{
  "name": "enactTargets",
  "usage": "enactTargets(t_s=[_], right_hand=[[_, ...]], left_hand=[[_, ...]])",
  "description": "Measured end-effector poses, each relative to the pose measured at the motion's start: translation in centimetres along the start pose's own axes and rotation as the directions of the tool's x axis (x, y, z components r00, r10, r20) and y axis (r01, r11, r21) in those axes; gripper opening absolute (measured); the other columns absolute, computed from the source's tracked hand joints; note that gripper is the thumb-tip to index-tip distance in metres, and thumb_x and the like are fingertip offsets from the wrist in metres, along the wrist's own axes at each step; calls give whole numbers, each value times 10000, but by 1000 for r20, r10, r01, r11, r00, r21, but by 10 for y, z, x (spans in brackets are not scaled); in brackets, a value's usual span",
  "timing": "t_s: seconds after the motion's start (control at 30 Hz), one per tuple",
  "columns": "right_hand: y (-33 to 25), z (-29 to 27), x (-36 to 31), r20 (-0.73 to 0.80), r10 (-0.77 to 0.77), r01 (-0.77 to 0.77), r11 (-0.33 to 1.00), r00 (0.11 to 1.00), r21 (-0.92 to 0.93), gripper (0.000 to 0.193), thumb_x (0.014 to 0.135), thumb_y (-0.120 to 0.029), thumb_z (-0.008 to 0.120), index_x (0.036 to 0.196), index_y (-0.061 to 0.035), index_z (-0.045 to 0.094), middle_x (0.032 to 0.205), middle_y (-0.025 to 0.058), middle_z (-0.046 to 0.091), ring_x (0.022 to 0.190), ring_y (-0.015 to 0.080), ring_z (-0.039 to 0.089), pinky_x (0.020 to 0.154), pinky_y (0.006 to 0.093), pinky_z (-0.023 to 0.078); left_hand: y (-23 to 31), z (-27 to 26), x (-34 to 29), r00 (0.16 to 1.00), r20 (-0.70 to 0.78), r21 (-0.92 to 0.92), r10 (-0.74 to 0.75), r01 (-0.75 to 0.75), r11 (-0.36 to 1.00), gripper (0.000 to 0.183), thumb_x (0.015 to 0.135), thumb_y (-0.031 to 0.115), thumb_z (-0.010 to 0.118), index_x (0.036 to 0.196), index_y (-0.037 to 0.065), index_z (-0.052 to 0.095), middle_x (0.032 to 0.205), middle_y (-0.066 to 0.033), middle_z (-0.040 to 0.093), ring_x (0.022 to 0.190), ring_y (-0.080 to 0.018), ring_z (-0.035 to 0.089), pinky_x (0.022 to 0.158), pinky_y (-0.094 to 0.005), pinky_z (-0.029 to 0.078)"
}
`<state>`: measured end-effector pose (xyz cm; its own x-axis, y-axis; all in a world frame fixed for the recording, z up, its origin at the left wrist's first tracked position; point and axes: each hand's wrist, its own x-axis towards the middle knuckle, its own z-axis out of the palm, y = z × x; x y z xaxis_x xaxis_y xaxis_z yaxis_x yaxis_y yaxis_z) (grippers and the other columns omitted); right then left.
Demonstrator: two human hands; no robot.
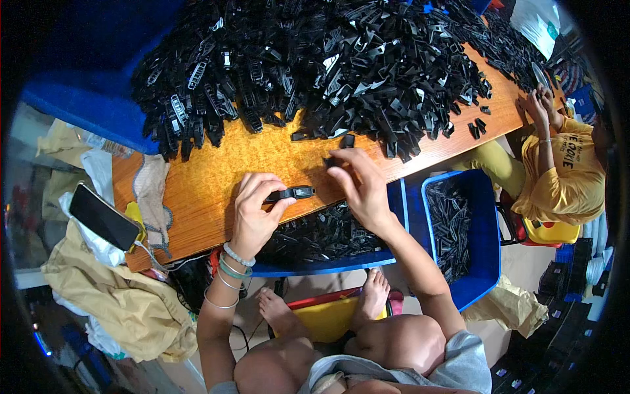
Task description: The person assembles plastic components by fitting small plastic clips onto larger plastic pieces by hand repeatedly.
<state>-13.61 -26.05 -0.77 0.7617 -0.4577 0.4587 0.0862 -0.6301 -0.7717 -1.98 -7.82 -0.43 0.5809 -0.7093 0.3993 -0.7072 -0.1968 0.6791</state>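
Low over the wooden table, my left hand (254, 209) pinches a long black plastic clip-like part (299, 192) between thumb and fingers, its free end pointing right. My right hand (367, 192) is to the right of it, thumb and index finger apart. The right fingertips reach a small black plastic piece (328, 161) on the tabletop, partly covered by them. Another small black piece (347, 140) lies just beyond. Farther back rises a heap of long slotted black parts (216, 79), merging on the right with a heap of smaller black pieces (394, 85).
Below the table edge, a blue bin (328, 261) holds many black parts; a second blue bin (489, 262) stands to its right. A phone (104, 215) with a white cable is at the left. Another person (564, 164) in yellow works at the table's right end.
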Motion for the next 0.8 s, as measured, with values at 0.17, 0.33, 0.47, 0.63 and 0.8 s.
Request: enactTargets(t_s=[0.17,0.33,0.47,0.63,0.8], right_hand=[[-5,-5,-3,573,427,-697,228,699,680,328,999,-202,540,1228,33,531,936,123,631,784,139,633,636,267,506],[-4,14,-3,518,412,-649,304,750,698,403,969,-128,581,1324,35,482,990,71,614,792,99,556,700,230,471],[-6,8,-6,342,207,-294,929,917,225,390,953,-92,584,1330,-3,540,956,68,613,826,153,544,761,276,449],[-26,-7,-2,489,253,-355,926,835,126,340,889,-67,625,1206,54,601,886,194,602,892,327,577,819,364,458],[-6,-6,-2,464,79,-86,996,882,-6,301,801,0,652,1100,33,671,889,150,595,893,316,559,807,390,454]], left_hand=[[1,0,-7,999,-19,30,-44,45,999,260,681,82,816,874,19,654,919,-102,600,878,-286,567,796,-386,469],[0,1,-5,1000,-19,47,-17,18,999,250,695,77,807,891,21,661,924,-104,600,886,-296,567,798,-389,470],[-4,1,-7,999,-29,9,-29,29,1000,261,698,36,795,931,8,681,928,-100,606,888,-275,577,799,-362,480],[-2,-2,-9,998,-29,-19,-56,55,998,247,696,22,792,922,7,693,922,-96,604,881,-266,576,784,-352,478],[-3,-1,-9,996,7,-17,-87,87,996,231,693,14,788,905,-5,696,910,-85,597,849,-257,558,758,-346,474]])
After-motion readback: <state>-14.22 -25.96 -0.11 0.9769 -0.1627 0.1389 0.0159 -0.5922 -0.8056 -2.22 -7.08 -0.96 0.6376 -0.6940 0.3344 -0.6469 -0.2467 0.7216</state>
